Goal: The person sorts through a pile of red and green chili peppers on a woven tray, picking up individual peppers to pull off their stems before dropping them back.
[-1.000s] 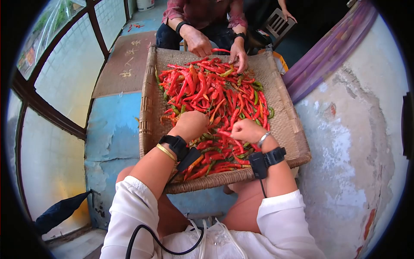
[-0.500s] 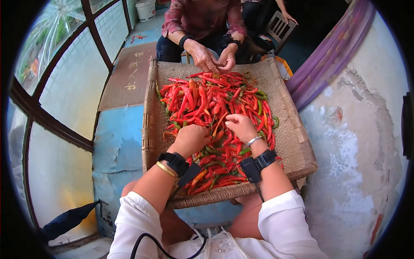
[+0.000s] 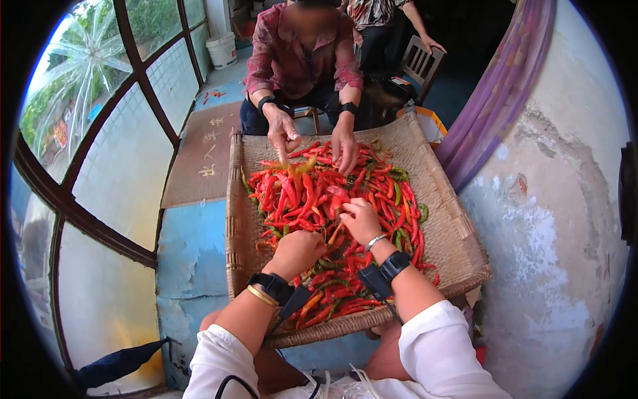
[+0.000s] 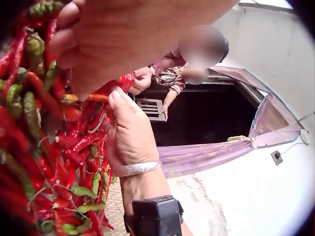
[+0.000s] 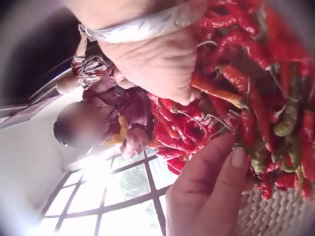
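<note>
While my left hand (image 3: 299,253) bends over the near part of the chili heap (image 3: 306,193), its thumb and forefinger lie close together among stems; I cannot tell if they grip one. My right hand (image 3: 361,219) has bent fingers beside a blurred red chili (image 3: 337,197); whether they pinch it, I cannot tell. The chilies lie in the woven tray (image 3: 452,233), where 2 hands opposite (image 3: 284,136) hover over the far side.

Peppers (image 3: 307,196) lie heaped in a tray (image 3: 448,229), windows (image 3: 109,176) at left, a wall (image 3: 538,226) at right, a chair (image 3: 425,65) behind.
</note>
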A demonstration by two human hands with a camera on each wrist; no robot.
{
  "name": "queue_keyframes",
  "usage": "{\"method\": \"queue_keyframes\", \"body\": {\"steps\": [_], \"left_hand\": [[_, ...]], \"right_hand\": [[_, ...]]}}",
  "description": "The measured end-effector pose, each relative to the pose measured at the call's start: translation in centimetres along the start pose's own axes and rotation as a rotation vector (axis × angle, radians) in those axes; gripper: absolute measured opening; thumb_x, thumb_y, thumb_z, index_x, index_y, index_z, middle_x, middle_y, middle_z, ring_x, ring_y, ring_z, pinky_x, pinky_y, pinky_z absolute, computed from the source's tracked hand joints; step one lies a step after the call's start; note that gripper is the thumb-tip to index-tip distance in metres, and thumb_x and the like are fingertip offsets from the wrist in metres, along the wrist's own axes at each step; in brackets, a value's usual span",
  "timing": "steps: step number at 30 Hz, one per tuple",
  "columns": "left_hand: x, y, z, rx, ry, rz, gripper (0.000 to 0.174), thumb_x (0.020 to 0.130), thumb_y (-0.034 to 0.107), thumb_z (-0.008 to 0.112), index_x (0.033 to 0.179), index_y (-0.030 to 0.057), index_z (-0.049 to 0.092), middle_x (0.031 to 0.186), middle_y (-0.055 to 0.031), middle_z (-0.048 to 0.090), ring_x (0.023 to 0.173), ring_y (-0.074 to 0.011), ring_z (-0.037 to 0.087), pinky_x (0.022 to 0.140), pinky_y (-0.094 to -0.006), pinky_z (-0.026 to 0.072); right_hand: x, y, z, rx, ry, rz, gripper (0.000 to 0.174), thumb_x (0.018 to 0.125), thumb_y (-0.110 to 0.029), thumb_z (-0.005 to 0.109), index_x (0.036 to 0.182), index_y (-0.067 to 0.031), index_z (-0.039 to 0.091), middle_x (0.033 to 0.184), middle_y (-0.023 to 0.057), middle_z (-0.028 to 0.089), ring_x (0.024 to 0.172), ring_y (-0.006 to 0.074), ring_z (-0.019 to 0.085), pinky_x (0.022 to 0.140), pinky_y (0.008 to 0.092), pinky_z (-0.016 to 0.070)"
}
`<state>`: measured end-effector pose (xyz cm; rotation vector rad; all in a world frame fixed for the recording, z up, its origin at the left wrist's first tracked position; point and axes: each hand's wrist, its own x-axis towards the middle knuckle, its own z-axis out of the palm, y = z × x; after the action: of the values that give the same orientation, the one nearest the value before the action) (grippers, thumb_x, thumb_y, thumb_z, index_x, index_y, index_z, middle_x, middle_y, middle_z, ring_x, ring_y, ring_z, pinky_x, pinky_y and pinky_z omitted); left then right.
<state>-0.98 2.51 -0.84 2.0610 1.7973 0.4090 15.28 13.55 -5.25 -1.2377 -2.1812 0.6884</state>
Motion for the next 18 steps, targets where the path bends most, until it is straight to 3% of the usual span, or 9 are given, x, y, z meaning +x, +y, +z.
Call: {"method": "queue_keyframes", "body": {"steps": [1, 3, 4, 5, 8, 10, 11, 13, 18], "left_hand": [[0.0, 0.2, -0.2, -0.043, 0.046, -0.012, 0.018, 0.075, 0.023, 0.058, 0.084, 0.008, 0.061, 0.073, -0.012, 0.061, 0.07, -0.0302, 0.059, 0.061, -0.0399, 0.0456], [0.1, 0.2, -0.4, -0.102, 0.122, 0.013, 0.018, 0.075, 0.021, 0.059, 0.086, 0.0064, 0.061, 0.072, -0.0126, 0.061, 0.07, -0.0297, 0.059, 0.061, -0.0387, 0.0457], [0.1, 0.2, -0.4, -0.165, 0.194, 0.039, 0.019, 0.075, 0.019, 0.059, 0.088, 0.0049, 0.06, 0.072, -0.0132, 0.061, 0.069, -0.0293, 0.059, 0.061, -0.0374, 0.0459], [0.1, 0.3, -0.3, -0.167, 0.193, 0.037, 0.019, 0.075, 0.019, 0.059, 0.088, 0.0049, 0.06, 0.072, -0.0132, 0.061, 0.069, -0.0293, 0.059, 0.061, -0.0374, 0.0459], [0.4, 0.2, 0.4, -0.39, 0.212, 0.001, 0.023, 0.077, 0.02, 0.058, 0.092, 0.0018, 0.059, 0.077, -0.0147, 0.061, 0.073, -0.0259, 0.06, 0.064, -0.0358, 0.0466], [0.4, 0.1, 1.0, -0.714, 0.121, -0.061, 0.027, 0.085, 0.02, 0.054, 0.102, -0.0013, 0.055, 0.076, -0.0048, 0.06, 0.069, -0.0127, 0.057, 0.062, -0.0262, 0.0465], [0.4, 0.3, 1.0, -0.713, 0.124, -0.065, 0.027, 0.085, 0.02, 0.054, 0.102, -0.0013, 0.055, 0.076, -0.0048, 0.06, 0.069, -0.0127, 0.057, 0.062, -0.0262, 0.0465], [0.3, 1.1, 1.0, -1.17, -0.002, -0.221, 0.03, 0.089, 0.02, 0.048, 0.109, -0.0012, 0.051, 0.084, -0.0015, 0.058, 0.073, -0.0083, 0.054, 0.063, -0.0228, 0.0459], [-0.2, 1.5, -0.1, -1.427, -0.078, -0.316, 0.023, 0.089, 0.02, 0.048, 0.102, 0.0015, 0.051, 0.086, -0.0041, 0.058, 0.07, -0.01, 0.058, 0.06, -0.0236, 0.0471]], "right_hand": [[-0.2, -0.5, -0.4, 0.065, 0.134, 0.021, 0.022, 0.071, -0.017, 0.062, 0.088, -0.0024, 0.065, 0.091, 0.0117, 0.059, 0.084, 0.0241, 0.057, 0.075, 0.0346, 0.0453], [-0.2, 0.1, -0.9, 0.301, 0.196, 0.085, 0.019, 0.072, -0.015, 0.062, 0.084, -0.0003, 0.065, 0.081, 0.0101, 0.061, 0.071, 0.0205, 0.059, 0.066, 0.0325, 0.0474], [-0.4, -0.1, -1.1, 0.55, 0.152, 0.221, 0.016, 0.076, -0.012, 0.059, 0.085, -0.0002, 0.063, 0.075, 0.0062, 0.06, 0.067, 0.0155, 0.059, 0.06, 0.0289, 0.0473], [-0.9, -1.1, -1.7, 0.549, 0.15, 0.223, 0.016, 0.076, -0.012, 0.059, 0.085, -0.0002, 0.063, 0.075, 0.0062, 0.06, 0.067, 0.0155, 0.059, 0.06, 0.0289, 0.0473], [-2.7, -3.1, -3.0, 1.149, -0.032, 0.491, 0.012, 0.08, -0.008, 0.054, 0.092, -0.0058, 0.055, 0.077, 0.0012, 0.058, 0.067, 0.0102, 0.057, 0.054, 0.0222, 0.0452], [-4.2, -4.3, -3.0, 1.23, -0.07, 0.517, 0.012, 0.081, -0.007, 0.053, 0.093, -0.0058, 0.054, 0.078, 0.0011, 0.057, 0.066, 0.0102, 0.057, 0.054, 0.0222, 0.0454], [-4.8, -4.7, -2.8, 1.312, -0.104, 0.544, 0.012, 0.081, -0.007, 0.053, 0.093, -0.0058, 0.054, 0.078, 0.001, 0.057, 0.066, 0.0102, 0.057, 0.055, 0.0223, 0.0455], [-5.8, -5.1, -2.4, 1.271, -0.185, 0.555, 0.013, 0.081, -0.005, 0.052, 0.093, -0.008, 0.054, 0.08, 0.0014, 0.058, 0.068, 0.0114, 0.058, 0.059, 0.024, 0.0473], [-6.5, -7.3, -2.3, 0.96, -0.177, 0.424, 0.014, 0.081, -0.001, 0.05, 0.094, -0.0035, 0.055, 0.084, 0.0038, 0.06, 0.07, 0.0106, 0.059, 0.06, 0.0224, 0.0469]]}}
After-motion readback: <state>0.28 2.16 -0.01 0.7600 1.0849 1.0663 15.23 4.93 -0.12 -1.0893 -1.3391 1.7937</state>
